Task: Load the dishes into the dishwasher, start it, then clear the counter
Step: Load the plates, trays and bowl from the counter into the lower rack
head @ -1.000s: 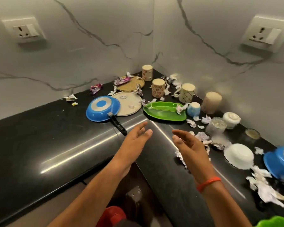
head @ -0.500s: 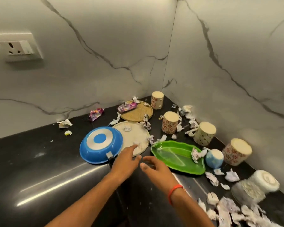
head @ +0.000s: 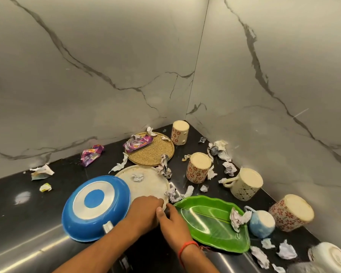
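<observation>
Head view: hands [head: 146, 211] now at cream plate [head: 146, 184]

No text, brand, number or sign can be read anywhere. The purple wrapper [head: 138, 143] on the woven plate [head: 153, 152] and the second purple wrapper [head: 92, 155] on the table [head: 18, 213] carry coloured print, but it is too crumpled and blurred to make out. The paper scraps [head: 237, 218] show grey printed marks, equally unreadable. The mugs [head: 197, 170] bear only red flower patterns, not letters.
</observation>
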Action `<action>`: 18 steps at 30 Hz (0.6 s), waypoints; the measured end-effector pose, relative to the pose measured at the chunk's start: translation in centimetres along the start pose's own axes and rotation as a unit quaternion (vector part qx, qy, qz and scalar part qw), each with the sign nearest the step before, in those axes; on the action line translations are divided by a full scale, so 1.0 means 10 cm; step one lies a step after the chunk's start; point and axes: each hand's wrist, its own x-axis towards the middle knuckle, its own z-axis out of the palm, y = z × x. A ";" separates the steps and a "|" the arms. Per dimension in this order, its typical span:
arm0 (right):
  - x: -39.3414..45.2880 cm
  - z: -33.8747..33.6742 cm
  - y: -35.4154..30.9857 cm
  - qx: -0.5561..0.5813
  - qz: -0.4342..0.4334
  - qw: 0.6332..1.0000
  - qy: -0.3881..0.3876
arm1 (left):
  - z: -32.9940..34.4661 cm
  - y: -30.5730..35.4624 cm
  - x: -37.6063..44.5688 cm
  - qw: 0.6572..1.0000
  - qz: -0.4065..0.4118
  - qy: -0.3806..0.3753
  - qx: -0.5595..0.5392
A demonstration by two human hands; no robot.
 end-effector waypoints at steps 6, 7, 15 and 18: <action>0.13 0.06 0.03 0.131 0.035 0.991 0.016 | -0.04 -0.05 0.02 0.999 0.029 0.025 0.009; 0.17 0.09 0.04 0.169 0.060 0.983 0.028 | -0.03 -0.06 0.01 0.999 0.033 0.037 -0.002; 0.37 0.09 0.10 0.345 0.146 0.925 0.071 | 0.09 0.00 -0.16 0.984 0.100 0.128 -0.078; 0.35 0.06 0.13 0.338 0.146 0.925 0.098 | 0.23 0.06 -0.23 0.968 0.142 0.174 -0.114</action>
